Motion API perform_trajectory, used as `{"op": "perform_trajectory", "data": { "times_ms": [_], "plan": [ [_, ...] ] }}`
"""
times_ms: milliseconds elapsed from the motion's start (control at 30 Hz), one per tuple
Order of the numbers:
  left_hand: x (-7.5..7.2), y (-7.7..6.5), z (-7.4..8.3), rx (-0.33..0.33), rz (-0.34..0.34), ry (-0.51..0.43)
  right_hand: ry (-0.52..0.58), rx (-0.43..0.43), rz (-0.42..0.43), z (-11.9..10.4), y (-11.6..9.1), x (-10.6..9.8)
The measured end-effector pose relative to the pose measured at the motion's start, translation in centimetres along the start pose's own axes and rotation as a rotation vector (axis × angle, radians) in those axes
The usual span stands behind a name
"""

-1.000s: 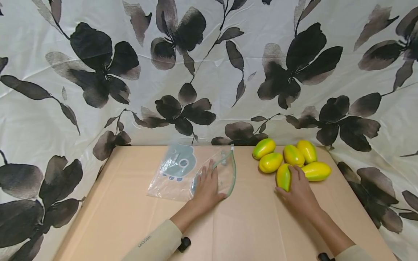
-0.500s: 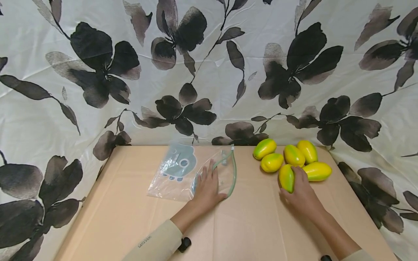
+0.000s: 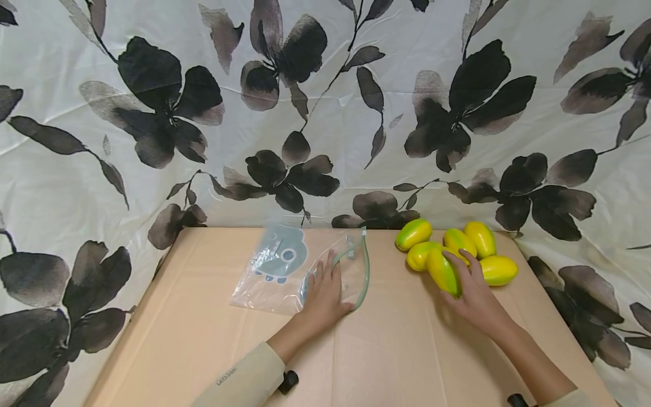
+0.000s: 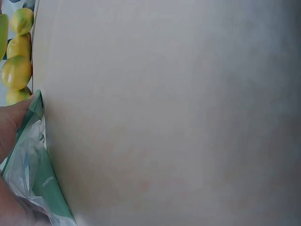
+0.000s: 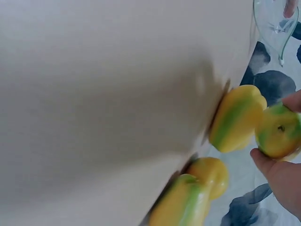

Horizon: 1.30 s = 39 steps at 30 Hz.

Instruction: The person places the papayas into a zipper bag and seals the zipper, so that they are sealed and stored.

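Observation:
My right hand point(image 3: 475, 294) holds a yellow-green mango point(image 3: 442, 271), thumb on its near side and fingertips over the other. In the right wrist view the mango point(image 5: 278, 129) is seen end-on, raised above the table. My left hand point(image 3: 322, 291) lies over the mouth of a clear zip bag point(image 3: 249, 288) with a blue-grey cartoon print. Its fingers are extended and spread, and the thumb rests by the green zip edge point(image 3: 366, 271). In the left wrist view the thumb point(image 4: 11, 125) touches the green edge, with plastic bunched below it.
Several more mangoes point(image 3: 479, 238) lie in a cluster at the table's back right, just beyond the right hand. The beige tabletop point(image 3: 203, 350) ends at a hanging floral cloth point(image 3: 356, 186). Black wrist cameras point(image 3: 289, 382) sit on both wrists.
My right hand has raised the mango off the tabletop, and the mango has tilted. It now overlaps the neighbouring mangoes in the head view. The left hand and bag stay in place.

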<state>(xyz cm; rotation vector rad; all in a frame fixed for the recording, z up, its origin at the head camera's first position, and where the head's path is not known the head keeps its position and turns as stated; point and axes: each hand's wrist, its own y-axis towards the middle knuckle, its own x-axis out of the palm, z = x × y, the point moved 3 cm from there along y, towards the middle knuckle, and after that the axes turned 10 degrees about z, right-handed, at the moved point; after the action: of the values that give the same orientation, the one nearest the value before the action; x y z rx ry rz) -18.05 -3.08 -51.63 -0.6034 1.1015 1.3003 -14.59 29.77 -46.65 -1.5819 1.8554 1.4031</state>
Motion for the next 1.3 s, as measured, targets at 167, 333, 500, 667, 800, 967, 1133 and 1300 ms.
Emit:
{"op": "perform_trajectory", "data": {
  "times_ms": [167,333,500,667,800,967,1133,1300],
  "plan": [
    [0.0,0.1,0.0,0.003,0.006,0.010,0.026,-0.059,-0.036,-1.1,1.3,0.0],
    [0.0,0.3,0.0,0.010,0.008,0.017,0.065,-0.060,-0.141,-2.0,2.6,0.6],
    [0.2,0.4,0.1,0.018,0.003,0.023,0.071,-0.038,-0.246,-2.7,3.5,1.6],
    [0.1,0.4,0.2,0.012,-0.001,0.017,0.101,-0.088,-0.290,-3.8,4.3,2.9],
    [0.0,0.3,0.2,0.001,-0.008,0.006,0.127,-0.096,-0.315,-4.5,4.7,4.0],
    [-0.1,0.1,0.1,-0.001,0.000,0.003,0.158,-0.089,-0.331,-5.1,5.1,5.2],
    [0.1,-0.2,-0.1,-0.014,-0.019,0.006,0.162,-0.055,-0.365,-5.5,5.1,6.7],
    [0.3,-0.3,-0.2,-0.014,-0.017,0.016,0.158,-0.034,-0.406,-6.2,5.4,8.1]
  ]
}}
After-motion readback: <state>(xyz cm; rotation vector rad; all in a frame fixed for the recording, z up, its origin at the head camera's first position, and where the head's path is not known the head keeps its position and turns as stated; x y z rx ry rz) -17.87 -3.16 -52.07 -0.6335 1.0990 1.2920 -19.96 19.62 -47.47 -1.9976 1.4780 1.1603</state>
